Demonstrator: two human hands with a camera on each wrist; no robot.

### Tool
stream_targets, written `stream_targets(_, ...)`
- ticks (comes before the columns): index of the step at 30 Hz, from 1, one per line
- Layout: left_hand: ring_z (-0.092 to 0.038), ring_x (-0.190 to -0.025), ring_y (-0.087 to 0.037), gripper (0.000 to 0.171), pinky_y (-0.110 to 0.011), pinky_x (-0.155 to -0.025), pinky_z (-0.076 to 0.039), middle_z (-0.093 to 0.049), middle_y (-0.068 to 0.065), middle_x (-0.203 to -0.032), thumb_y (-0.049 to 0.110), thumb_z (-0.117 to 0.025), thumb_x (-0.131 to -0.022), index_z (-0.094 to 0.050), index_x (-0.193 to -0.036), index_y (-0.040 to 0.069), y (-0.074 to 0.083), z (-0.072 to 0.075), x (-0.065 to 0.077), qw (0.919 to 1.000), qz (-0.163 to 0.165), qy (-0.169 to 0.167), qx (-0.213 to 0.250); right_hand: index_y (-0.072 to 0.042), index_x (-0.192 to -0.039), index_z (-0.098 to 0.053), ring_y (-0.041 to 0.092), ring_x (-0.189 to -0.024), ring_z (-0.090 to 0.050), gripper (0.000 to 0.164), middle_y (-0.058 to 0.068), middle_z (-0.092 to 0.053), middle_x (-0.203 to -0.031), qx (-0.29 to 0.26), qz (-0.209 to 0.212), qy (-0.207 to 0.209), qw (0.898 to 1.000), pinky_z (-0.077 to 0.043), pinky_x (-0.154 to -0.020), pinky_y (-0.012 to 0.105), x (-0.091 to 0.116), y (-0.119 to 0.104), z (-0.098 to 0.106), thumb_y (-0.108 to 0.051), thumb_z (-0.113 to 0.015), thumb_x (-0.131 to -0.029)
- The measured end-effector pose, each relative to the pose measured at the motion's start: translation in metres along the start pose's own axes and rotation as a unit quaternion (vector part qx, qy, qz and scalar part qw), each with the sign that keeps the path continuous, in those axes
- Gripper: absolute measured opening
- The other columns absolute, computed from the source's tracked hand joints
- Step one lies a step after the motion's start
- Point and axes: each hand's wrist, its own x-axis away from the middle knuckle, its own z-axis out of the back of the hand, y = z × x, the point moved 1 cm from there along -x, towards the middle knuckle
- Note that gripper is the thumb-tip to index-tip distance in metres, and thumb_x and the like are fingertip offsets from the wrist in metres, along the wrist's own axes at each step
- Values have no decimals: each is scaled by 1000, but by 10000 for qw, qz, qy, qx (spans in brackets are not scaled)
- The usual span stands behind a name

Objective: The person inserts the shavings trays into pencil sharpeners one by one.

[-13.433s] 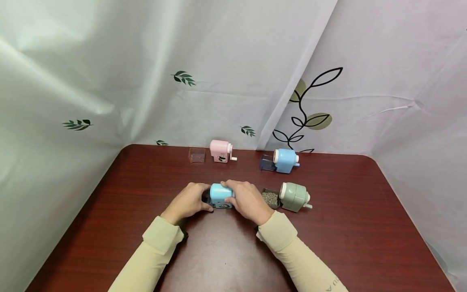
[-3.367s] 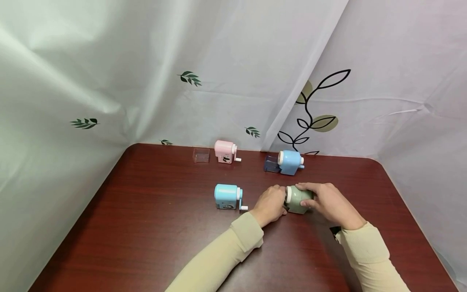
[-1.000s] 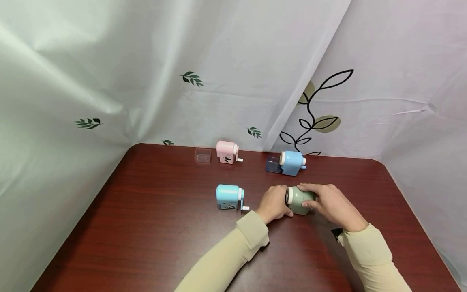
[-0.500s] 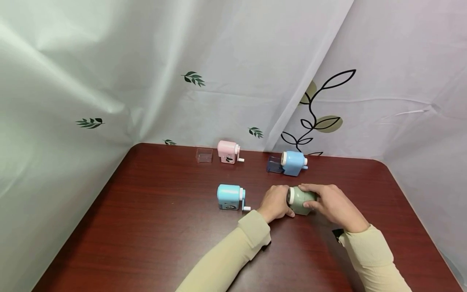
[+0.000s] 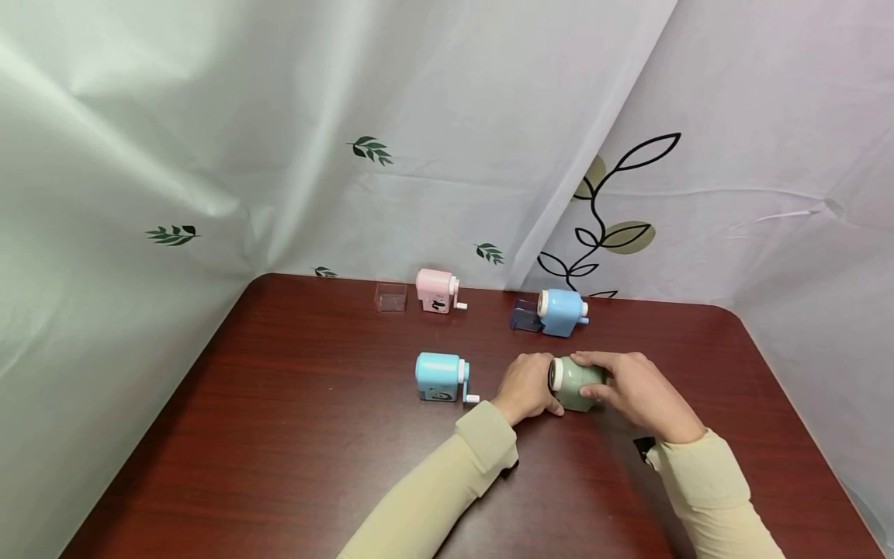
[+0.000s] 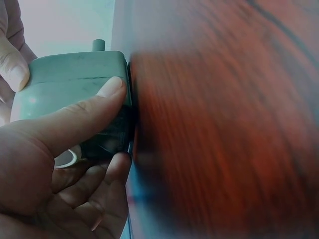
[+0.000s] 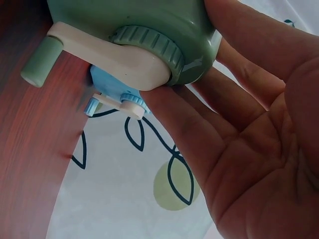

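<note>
A green pencil sharpener (image 5: pixel 576 383) stands on the table between both hands. My right hand (image 5: pixel 644 394) grips its body from the right, thumb on the near side and fingers over the top. The right wrist view shows its cream crank (image 7: pixel 104 57) hanging free of the fingers. My left hand (image 5: pixel 525 386) holds the front end low down. In the left wrist view its thumb lies along the green side, and the fingers curl under the dark see-through drawer (image 6: pixel 107 139), which sits in the base. The drawer is hidden in the head view.
A light blue pencil sharpener (image 5: pixel 438 376) stands left of the hands. Behind are a pink sharpener (image 5: pixel 435 291) with its clear drawer (image 5: pixel 391 298) apart on the table, and a blue sharpener (image 5: pixel 561 313) with its dark drawer (image 5: pixel 526 315) out in front. A white curtain (image 5: pixel 433 155) borders the table.
Both hands have moved right from the light blue sharpener to the green one. The green sharpener's drawer of shavings, out earlier, is now in its base. Over the last second the hands barely move.
</note>
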Motion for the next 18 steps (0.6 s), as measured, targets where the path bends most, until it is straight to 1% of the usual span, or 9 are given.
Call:
stream_targets(12,-62,-80,-10,60,-22,-71,-50,-69,7,-87,33,-101,-54,-71,-104,15,-1,-1,0,10000,-43,23,5,-7,-122,-73,17,-92,-66,46,8,-72,-117,-44,-100,-25,9999,-53,-74,37,-1,-2,0,-13,-86,-79)
stream_targets(18,-63,-84,-9,64,-22,-73,-51,-70,7,-94,32,-100,-57,-70,-111,16,-2,-3,2,9999,14,38,100,-8,-122,-73,18,-94,-66,46,8,-72,-116,-59,-97,-46,9999,-53,-76,38,-1,0,0,-13,-86,-78)
